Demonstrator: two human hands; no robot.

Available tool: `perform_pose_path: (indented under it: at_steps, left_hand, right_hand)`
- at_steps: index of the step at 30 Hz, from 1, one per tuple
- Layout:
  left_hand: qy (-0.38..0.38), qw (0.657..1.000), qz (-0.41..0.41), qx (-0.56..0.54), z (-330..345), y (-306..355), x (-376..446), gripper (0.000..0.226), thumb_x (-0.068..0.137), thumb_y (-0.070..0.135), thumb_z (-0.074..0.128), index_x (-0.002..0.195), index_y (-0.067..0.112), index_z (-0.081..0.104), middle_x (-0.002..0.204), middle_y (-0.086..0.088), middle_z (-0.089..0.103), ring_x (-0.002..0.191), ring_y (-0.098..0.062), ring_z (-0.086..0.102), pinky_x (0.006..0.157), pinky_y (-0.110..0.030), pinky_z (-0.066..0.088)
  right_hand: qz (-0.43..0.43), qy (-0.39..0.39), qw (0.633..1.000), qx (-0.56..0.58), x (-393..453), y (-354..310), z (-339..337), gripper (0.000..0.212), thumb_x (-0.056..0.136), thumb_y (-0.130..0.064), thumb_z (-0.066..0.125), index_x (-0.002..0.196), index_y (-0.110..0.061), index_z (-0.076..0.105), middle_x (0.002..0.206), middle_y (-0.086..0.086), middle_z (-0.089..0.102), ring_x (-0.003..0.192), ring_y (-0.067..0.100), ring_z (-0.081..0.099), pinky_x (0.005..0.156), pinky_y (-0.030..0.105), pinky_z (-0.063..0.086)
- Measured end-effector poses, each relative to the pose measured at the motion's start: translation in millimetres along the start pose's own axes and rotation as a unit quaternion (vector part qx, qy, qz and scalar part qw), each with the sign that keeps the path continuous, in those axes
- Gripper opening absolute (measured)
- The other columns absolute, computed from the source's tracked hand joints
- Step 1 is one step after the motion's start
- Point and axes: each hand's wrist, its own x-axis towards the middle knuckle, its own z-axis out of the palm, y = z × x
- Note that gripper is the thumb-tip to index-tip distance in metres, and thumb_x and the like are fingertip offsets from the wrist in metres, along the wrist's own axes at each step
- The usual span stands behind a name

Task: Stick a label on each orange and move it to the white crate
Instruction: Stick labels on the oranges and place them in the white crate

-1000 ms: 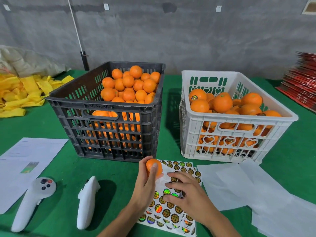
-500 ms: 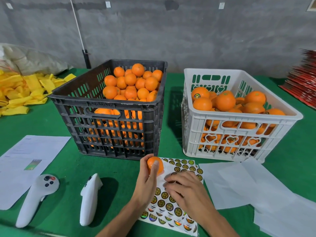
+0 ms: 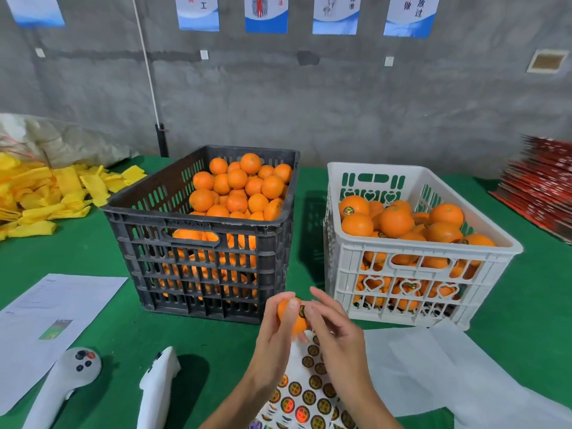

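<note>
One orange [image 3: 289, 317] gripped in my left hand [image 3: 275, 342], my right hand [image 3: 335, 332] pinching a round label [image 3: 302, 311] against it, above the sticker sheet [image 3: 305, 394]. Green table cloth [image 3: 93, 252] underneath, black crate [image 3: 210, 274] far left, white crate [image 3: 418, 274] far right, bare concrete wall [image 3: 309, 103] behind.

Just one head-worn wide-angle view

Looks forward and down over the green table [image 3: 93, 258], hands close at bottom, grey wall [image 3: 309, 103] behind.

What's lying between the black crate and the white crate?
Nothing: in the head view only bare green table cloth, in shadow, separates the black plastic crate from the white plastic crate.
</note>
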Motion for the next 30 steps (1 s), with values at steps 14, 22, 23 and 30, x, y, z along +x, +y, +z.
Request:
perform_pose_path:
  at_steps: [14,22,23,30]
  left_hand:
    - [0.005,0.985,0.170,-0.006,132.5,104.0,56.8,0.032,0.088,0.012,0.080,0.110,0.030,0.066,0.100,0.019,0.072,0.089,-0.002,0.072,0.069,-0.011,0.055]
    - [-0.175,0.937,0.180,0.242,218.0,147.7,143.2,0.019,0.093,0.017,0.063,0.105,0.032,0.063,0.106,0.003,0.067,0.100,-0.023,0.065,0.084,-0.040,0.058]
    - [-0.189,0.936,0.163,0.248,220.1,148.8,150.3,0.018,0.098,0.020,0.055,0.106,0.033,0.065,0.112,0.005,0.064,0.106,-0.019,0.062,0.089,-0.035,0.054]
    - [-0.038,0.873,0.313,0.373,119.9,167.0,183.5,0.027,0.098,0.013,0.061,0.123,0.023,0.063,0.122,0.006,0.055,0.110,-0.008,0.054,0.087,-0.016,0.039]
  right_hand:
    - [-0.105,0.162,0.981,-0.033,58.1,-72.5,-68.5,0.041,0.103,-0.043,0.037,0.142,-0.047,0.051,0.142,-0.035,0.050,0.134,-0.008,0.045,0.107,0.014,0.041]
    - [-0.206,0.293,0.922,-0.149,88.1,-96.6,-127.0,0.046,0.104,-0.030,0.046,0.150,-0.029,0.043,0.155,-0.021,0.038,0.146,0.003,0.033,0.117,0.039,0.037]
    - [-0.211,0.285,0.921,-0.163,89.7,-97.0,-125.2,0.048,0.104,-0.031,0.045,0.151,-0.029,0.042,0.156,-0.021,0.037,0.147,0.004,0.032,0.118,0.041,0.037]
    - [-0.251,0.165,0.936,-0.185,125.8,-107.2,-67.3,0.042,0.105,-0.031,0.054,0.146,-0.025,0.051,0.153,-0.016,0.044,0.145,0.008,0.036,0.118,0.040,0.036]
